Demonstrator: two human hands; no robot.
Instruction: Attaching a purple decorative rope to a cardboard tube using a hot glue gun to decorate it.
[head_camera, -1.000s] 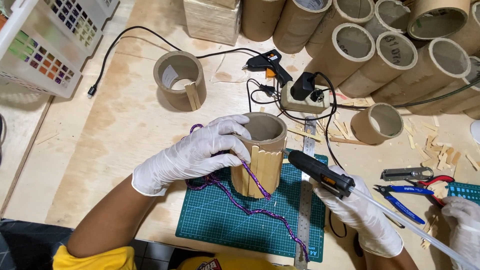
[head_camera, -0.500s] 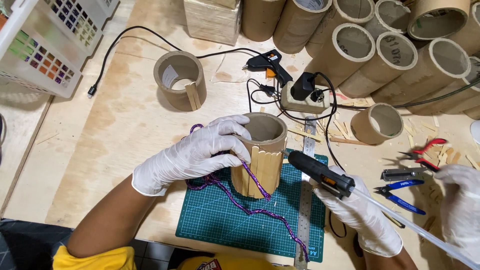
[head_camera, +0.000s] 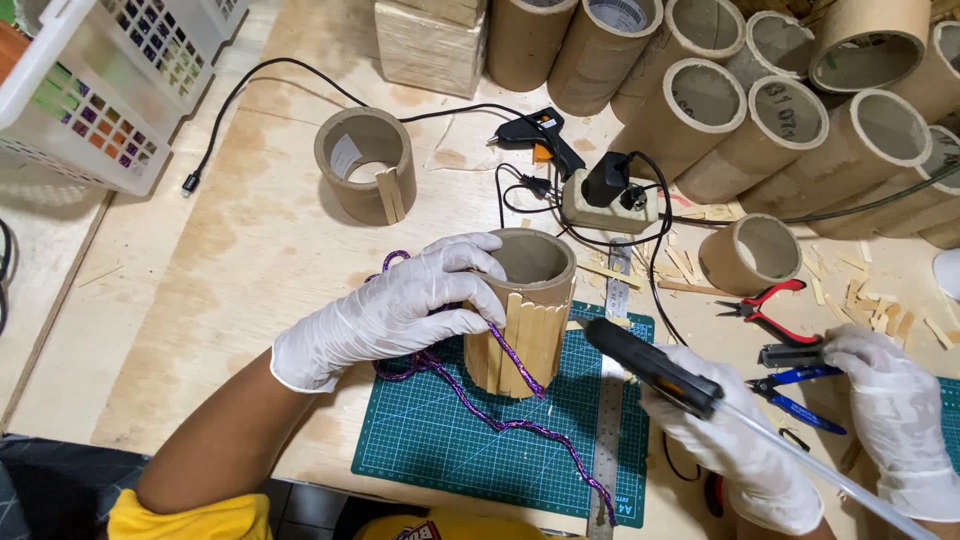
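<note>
Head cam: left hand (head_camera: 395, 310) still grips the tube (head_camera: 522, 312), right hand (head_camera: 735, 445) still holds the glue gun (head_camera: 650, 368); co-worker's glove (head_camera: 890, 400) now touches the blue pliers (head_camera: 795, 392).

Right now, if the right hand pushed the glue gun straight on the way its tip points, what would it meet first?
Probably the stick-covered cardboard tube. The right hand aims the glue gun up-left at its side, though depth is hard to judge.

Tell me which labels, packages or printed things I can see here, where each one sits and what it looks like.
White paper label: inside the short cardboard ring at upper left, rectangular.
Dark stamped marks: inside a long cardboard tube at upper right, small print on brown card.
Green cutting mat: under the stick-covered tube that the left hand holds, pale printed grid.
No screens or signs show.
</note>
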